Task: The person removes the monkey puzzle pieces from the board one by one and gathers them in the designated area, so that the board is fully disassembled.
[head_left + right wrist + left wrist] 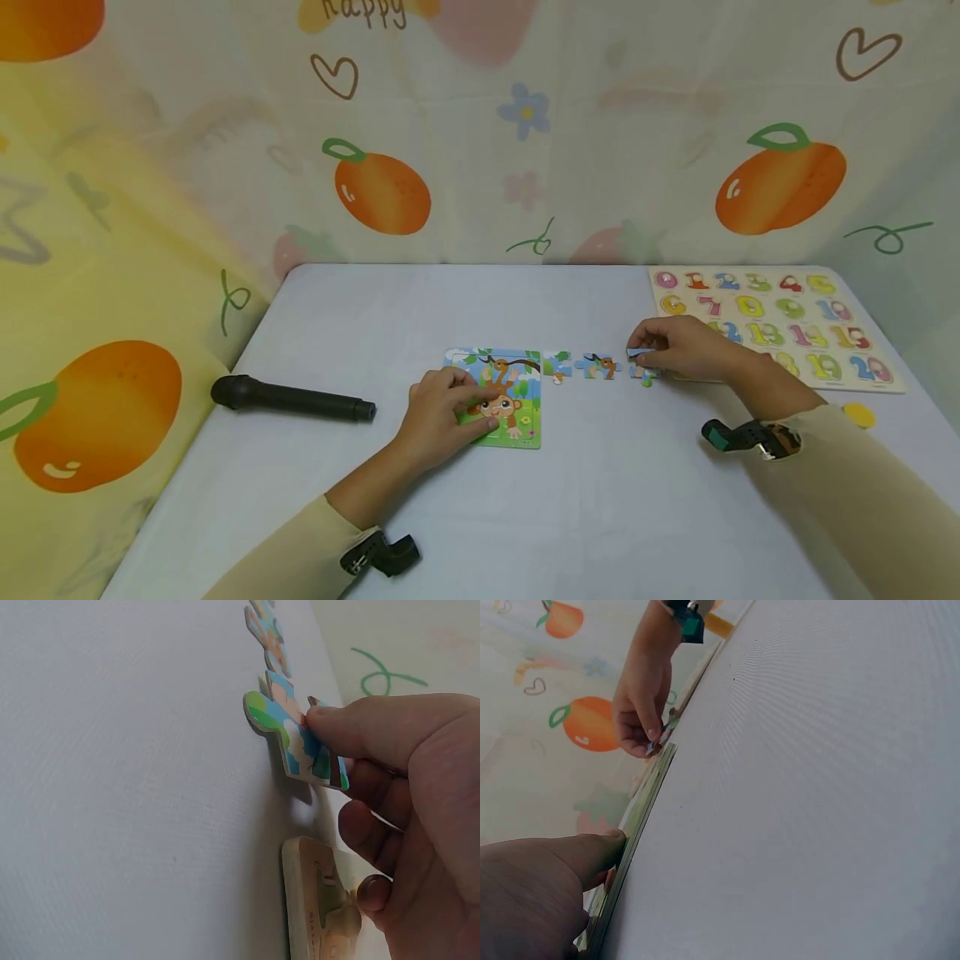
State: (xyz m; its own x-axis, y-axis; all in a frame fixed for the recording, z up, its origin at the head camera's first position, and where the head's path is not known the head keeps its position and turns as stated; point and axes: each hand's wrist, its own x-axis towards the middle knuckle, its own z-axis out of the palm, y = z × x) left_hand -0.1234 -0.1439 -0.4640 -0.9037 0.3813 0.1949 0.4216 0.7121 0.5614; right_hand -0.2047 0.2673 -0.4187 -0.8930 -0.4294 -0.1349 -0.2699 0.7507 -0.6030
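Observation:
A monkey jigsaw puzzle [527, 400] lies in its frame near the middle of the table. My left hand [438, 421] rests on its left side, thumb and fingers spread over the picture; in the left wrist view the thumb [604, 851] presses on its top. To the right, my right hand [686, 348] pinches a jigsaw piece [289, 742] between thumb and fingers, tilted and lifted a little off the table. Between puzzle and right hand lie two loose pieces in a row: one [557, 364] by the puzzle's edge, another [598, 367] farther right.
A wooden number board [892, 382] lies at the back right, partly under my right hand and forearm. Near its front corner is a yellow disc [859, 415]. A black microphone [292, 400] lies to the left. A printed curtain [465, 108] hangs behind the table.

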